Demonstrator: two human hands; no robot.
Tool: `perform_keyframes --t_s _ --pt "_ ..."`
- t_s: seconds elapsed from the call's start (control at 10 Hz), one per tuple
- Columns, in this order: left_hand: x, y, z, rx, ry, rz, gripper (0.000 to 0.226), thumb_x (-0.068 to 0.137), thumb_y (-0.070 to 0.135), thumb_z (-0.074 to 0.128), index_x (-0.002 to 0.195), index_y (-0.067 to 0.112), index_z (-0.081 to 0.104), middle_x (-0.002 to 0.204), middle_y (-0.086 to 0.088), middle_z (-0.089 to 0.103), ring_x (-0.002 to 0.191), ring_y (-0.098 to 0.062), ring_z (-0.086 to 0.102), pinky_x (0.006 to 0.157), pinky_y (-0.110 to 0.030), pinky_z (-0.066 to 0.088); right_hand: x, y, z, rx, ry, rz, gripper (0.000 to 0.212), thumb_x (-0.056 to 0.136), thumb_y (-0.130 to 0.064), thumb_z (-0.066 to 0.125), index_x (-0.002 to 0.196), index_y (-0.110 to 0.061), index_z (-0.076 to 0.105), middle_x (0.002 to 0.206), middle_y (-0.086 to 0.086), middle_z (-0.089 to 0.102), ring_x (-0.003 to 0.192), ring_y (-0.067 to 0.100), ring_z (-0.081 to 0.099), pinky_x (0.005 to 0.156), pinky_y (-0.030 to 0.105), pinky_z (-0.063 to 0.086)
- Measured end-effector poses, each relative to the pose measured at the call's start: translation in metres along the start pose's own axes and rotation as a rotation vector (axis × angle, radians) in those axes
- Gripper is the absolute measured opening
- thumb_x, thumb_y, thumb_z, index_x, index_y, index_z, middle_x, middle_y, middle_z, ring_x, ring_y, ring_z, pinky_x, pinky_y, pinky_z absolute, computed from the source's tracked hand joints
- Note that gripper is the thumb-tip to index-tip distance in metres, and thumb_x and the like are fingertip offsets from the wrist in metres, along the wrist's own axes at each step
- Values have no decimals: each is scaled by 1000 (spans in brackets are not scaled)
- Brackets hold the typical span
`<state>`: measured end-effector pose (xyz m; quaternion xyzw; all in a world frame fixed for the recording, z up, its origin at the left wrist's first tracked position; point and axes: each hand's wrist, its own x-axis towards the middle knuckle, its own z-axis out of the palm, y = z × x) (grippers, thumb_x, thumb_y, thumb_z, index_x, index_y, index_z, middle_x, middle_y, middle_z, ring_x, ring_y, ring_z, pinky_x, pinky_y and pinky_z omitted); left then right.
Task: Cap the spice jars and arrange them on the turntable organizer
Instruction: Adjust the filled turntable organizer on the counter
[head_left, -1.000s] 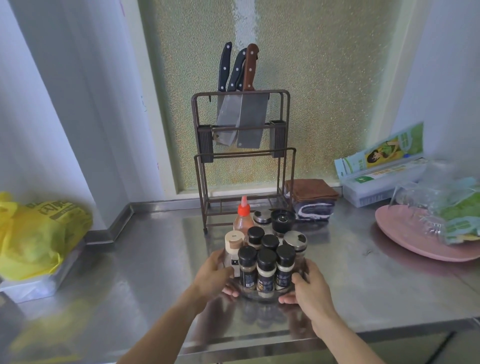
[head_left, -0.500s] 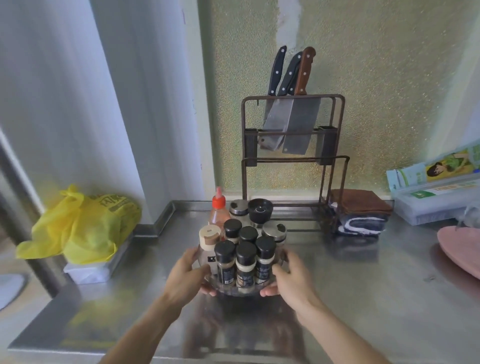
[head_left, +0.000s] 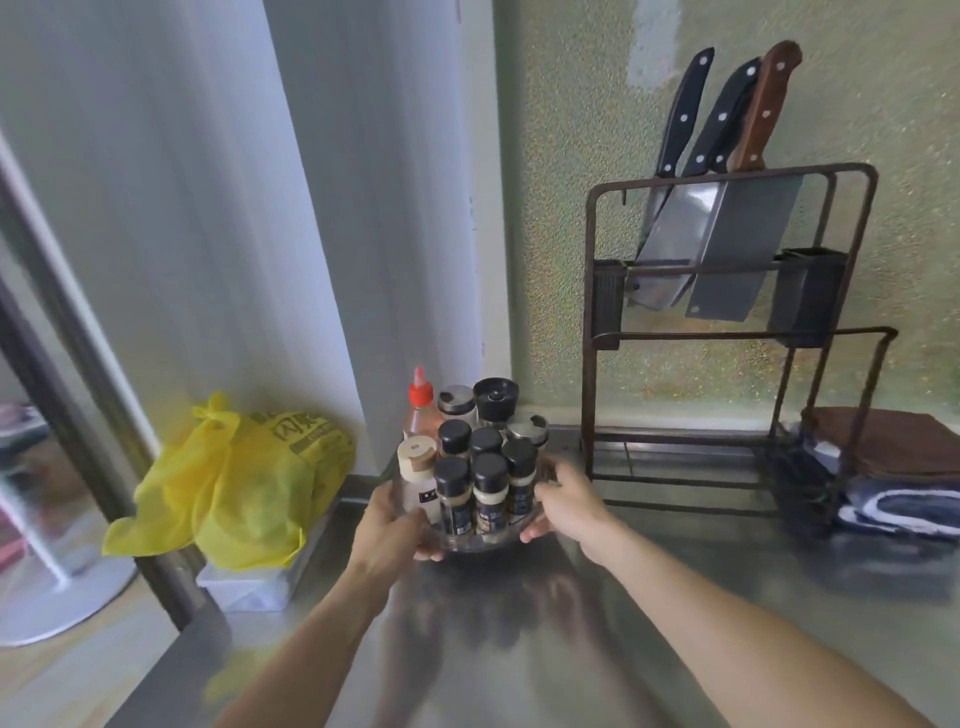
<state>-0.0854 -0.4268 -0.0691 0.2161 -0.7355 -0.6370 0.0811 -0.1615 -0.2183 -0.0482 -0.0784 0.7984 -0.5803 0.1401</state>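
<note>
With every visible spice jar (head_left: 488, 491) capped on the turntable organizer (head_left: 480, 540) between them, the left hand (head_left: 387, 525) and right hand (head_left: 569, 501) gripped its rim, so the task looked nearly finished.

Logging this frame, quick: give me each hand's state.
Left hand: fingers grip the clear round turntable organizer at its left edge.
Right hand: grips its right edge.

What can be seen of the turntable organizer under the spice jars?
The turntable organizer is a round, clear, plastic-looking tray on the steel counter near the left corner. It is crowded with capped jars and a red-tipped squeeze bottle, all upright. Left hand and right hand grip its opposite rims. Whether it is lifted is unclear.
</note>
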Motion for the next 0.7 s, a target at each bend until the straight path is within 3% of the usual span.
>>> perform_keyframes --t_s 0.1,0.3,0.4,0.5,0.6,0.7 --pt "23 -7 3 -17 29 -13 64 76 -3 50 138 9 43 78 -25 77 66 -41 75 75 -53 64 29 4 3 -20 -17 -10 39 105 -8 35 141 -20 47 90 -1 70 66 38 76 70 44 65" --pt "42 -23 3 5 61 -43 57 78 1 50 135 9 46 79 -25 78 65 -40 75 68 -50 65 56 20 12 -7 -12 32 44 102 -5 35 143 -17 47 91 9 72 77 48 76 70 46 66" --pt "45 -28 4 24 51 -55 53 79 2 51 131 7 49 79 -28 77 67 -45 75 64 -51 64 60 28 15 2 0 56 43 102 -7 36 142 -20 48 114 12 69 64 36 77 59 35 64" --pt "46 -29 3 38 50 -51 47 80 4 55 127 7 54 81 -25 78 65 -42 74 70 -58 64 62 33 18 -1 12 41 45 102 -10 37 142 -24 51 127 14 67 67 38 78 58 34 63" --pt "39 -22 1 8 37 -62 36 87 1 63 122 3 56 79 -21 78 61 -32 71 76 -55 64 55 32 17 9 28 51 44 102 -11 36 141 -25 52 127 15 68 74 38 79 71 42 66" --pt "21 -14 -5 33 25 -68 37 85 5 70 120 3 58 82 -13 78 68 -27 73 77 -47 63 42 31 9 -7 74 67 40 104 -14 43 144 -16 49 141 12 58 72 28 79 74 35 66"
